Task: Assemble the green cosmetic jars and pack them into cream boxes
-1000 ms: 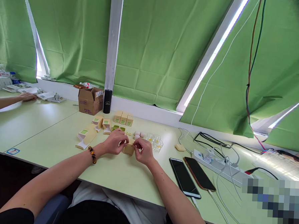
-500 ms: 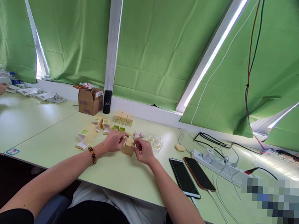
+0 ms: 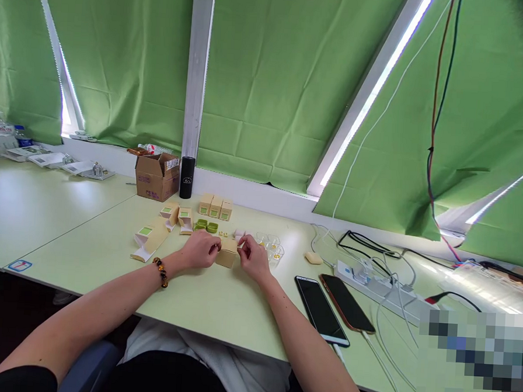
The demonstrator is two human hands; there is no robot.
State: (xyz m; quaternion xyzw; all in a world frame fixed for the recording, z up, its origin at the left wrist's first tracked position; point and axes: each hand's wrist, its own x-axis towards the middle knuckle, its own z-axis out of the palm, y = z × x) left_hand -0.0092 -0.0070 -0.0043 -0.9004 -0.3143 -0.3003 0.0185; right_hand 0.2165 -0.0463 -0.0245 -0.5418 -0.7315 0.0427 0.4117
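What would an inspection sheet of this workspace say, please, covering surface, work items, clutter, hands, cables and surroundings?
Surface: pale green table, seam at left.
Work items: small tan box; three boxes in a row behind it; opened cartons; clear containers.
Clutter: two phones side by side; black tumbler beside cardboard box.
Hands: left hand and right hand at opposite sides of the tan box; contact unclear.
Cables: black cables beyond the power strip; white cables around it and the phones.
Surroundings: green coverings hang behind the table.
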